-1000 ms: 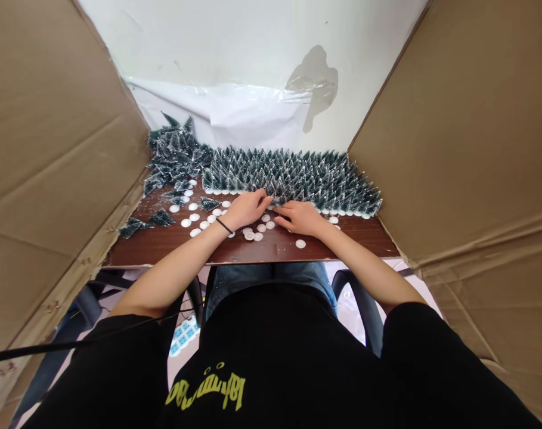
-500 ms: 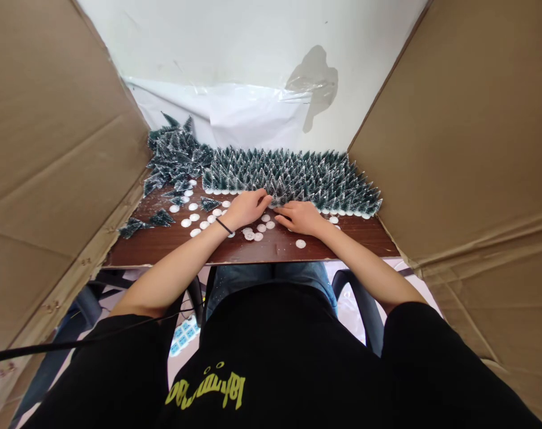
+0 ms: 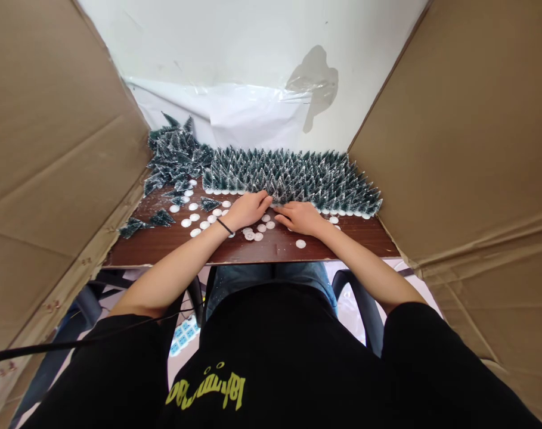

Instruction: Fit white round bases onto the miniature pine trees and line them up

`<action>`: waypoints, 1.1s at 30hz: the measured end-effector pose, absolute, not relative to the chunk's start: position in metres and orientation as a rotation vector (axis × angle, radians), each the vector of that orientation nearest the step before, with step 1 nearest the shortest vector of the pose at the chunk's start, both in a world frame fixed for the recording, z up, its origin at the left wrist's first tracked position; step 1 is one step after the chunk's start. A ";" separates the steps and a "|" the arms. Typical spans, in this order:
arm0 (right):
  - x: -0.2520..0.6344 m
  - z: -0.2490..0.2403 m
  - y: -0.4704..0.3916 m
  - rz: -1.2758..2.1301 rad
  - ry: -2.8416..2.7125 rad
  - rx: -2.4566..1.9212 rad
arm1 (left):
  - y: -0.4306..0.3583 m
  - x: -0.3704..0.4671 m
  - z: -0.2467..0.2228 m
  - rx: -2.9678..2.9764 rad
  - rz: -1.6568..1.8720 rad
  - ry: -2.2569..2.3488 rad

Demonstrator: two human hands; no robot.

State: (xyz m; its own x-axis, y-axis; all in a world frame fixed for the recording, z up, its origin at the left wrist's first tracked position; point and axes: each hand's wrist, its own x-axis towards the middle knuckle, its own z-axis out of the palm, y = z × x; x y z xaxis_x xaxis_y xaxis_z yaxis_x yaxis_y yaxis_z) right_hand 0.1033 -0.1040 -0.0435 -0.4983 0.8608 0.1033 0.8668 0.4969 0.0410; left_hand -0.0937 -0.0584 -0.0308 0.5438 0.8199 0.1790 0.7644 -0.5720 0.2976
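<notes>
Small green bottle-brush trees (image 3: 297,176) with white frosted tips and round white bases stand in packed rows at the back of the table. At their front edge, my left hand (image 3: 250,210) has its fingers curled and pinched at a miniature tree (image 3: 278,195). Just right of it, my right hand (image 3: 300,217) reaches in low with its index finger stretched toward the foot of that tree. Its thumb is apart from the index finger, and nothing shows between them. My fingers partly hide the tree's base.
A heap of loose trees (image 3: 175,152) lies at the back left, and a few lie nearer, like this tree (image 3: 162,218). Several white discs (image 3: 300,243) are scattered over the brown table (image 3: 271,253). Cardboard walls (image 3: 485,131) rise on both sides.
Almost nothing differs. My left hand has shifted down very slightly at the front row; my right hand stays in the same place.
</notes>
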 end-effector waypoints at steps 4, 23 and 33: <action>0.103 -0.042 -0.105 -0.114 -2.664 -1.559 | -0.058 -0.093 -0.031 2.602 0.396 1.357; 0.104 -0.044 -0.103 -0.109 -2.647 -1.554 | -0.054 -0.102 -0.018 2.626 0.407 1.207; 0.106 -0.047 -0.101 -0.151 -2.624 -1.498 | -0.050 -0.121 -0.004 2.685 0.036 1.075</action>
